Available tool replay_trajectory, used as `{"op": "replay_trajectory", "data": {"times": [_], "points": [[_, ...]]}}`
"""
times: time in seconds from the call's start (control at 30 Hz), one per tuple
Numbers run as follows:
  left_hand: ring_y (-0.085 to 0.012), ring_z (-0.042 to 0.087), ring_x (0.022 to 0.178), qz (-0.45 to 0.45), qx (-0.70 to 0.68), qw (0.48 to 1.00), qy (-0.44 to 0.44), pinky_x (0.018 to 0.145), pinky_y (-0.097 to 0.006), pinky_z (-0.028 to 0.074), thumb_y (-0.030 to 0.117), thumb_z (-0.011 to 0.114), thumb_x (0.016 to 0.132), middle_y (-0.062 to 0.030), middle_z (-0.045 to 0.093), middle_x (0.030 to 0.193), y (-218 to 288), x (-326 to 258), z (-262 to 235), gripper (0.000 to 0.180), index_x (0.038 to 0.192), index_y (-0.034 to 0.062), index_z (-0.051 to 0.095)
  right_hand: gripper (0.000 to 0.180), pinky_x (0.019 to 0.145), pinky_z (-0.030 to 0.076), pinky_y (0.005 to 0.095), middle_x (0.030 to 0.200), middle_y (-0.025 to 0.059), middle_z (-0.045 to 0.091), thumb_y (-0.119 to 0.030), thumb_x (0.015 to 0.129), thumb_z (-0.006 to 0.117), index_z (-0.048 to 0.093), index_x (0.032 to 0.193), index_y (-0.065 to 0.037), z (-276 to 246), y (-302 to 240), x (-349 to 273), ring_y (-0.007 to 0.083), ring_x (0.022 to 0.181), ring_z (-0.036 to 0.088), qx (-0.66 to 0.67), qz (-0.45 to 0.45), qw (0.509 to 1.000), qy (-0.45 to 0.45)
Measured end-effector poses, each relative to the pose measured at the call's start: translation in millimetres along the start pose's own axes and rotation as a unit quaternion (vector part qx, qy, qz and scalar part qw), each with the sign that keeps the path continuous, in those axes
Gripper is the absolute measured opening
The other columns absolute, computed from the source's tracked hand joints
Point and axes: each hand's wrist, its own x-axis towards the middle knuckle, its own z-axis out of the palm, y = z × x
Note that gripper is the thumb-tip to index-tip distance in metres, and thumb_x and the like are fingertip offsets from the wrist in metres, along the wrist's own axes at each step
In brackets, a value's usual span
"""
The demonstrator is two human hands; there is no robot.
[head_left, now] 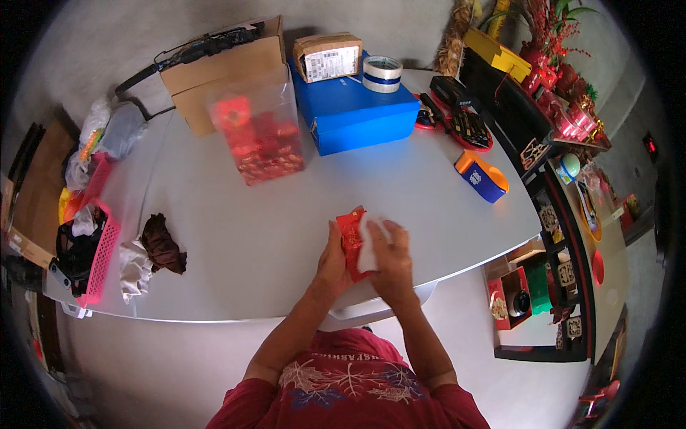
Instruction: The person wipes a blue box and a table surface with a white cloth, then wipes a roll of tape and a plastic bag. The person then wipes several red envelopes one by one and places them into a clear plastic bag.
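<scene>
Over the front part of the grey table, my left hand (332,262) grips a red packet (351,239) with gold markings by its left side. My right hand (394,263) is closed around a piece of white cloth or tissue (367,250) and presses it against the packet's right side; motion smears this hand a little. Beyond both hands stands a clear plastic container (261,143) with several red packets in it. The two hands are close together, near the table's front edge.
Behind lie a blue box (357,118) bearing a small brown parcel (327,57) and a tape roll (382,75), and an open cardboard box (225,68). A blue-and-orange tape dispenser (482,177) sits right. Left are brown cloth (163,244), white cloth (134,268) and a pink basket (104,261).
</scene>
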Motion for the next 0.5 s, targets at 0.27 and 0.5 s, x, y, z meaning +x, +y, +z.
{"op": "replay_trajectory", "data": {"times": [0.27, 0.5], "points": [[-0.0202, 0.055, 0.105, 0.054, 0.105, 0.993, 0.028, 0.089, -0.036, 0.048, 0.032, 0.044, 0.098, -0.0088, 0.055, 0.116, -2.5, 5.4, -20.4, 0.043, 0.136, 0.0138, 0.037, 0.062, 0.082, 0.048, 0.0424, 0.119, 0.0211, 0.046, 0.001, 0.061, 0.069, 0.052, 0.12, 0.003, 6.0, -20.0, -21.4, 0.0379, 0.102, 0.052, -0.016, 0.003, 0.992, -0.124], [-0.0246, 0.054, 0.106, 0.041, 0.024, 0.998, -0.037, 0.091, -0.04, 0.047, 0.041, 0.037, 0.098, -0.0123, 0.054, 0.118, -1.3, 1.0, -14.9, 0.049, 0.138, 0.0128, 0.035, 0.052, 0.084, 0.047, 0.039, 0.116, 0.0169, 0.049, 0.003, 0.063, 0.066, 0.06, 0.113, -0.005, -19.3, -5.9, -18.1, 0.0361, 0.103, 0.054, 0.232, 0.008, 0.971, -0.052]]}}
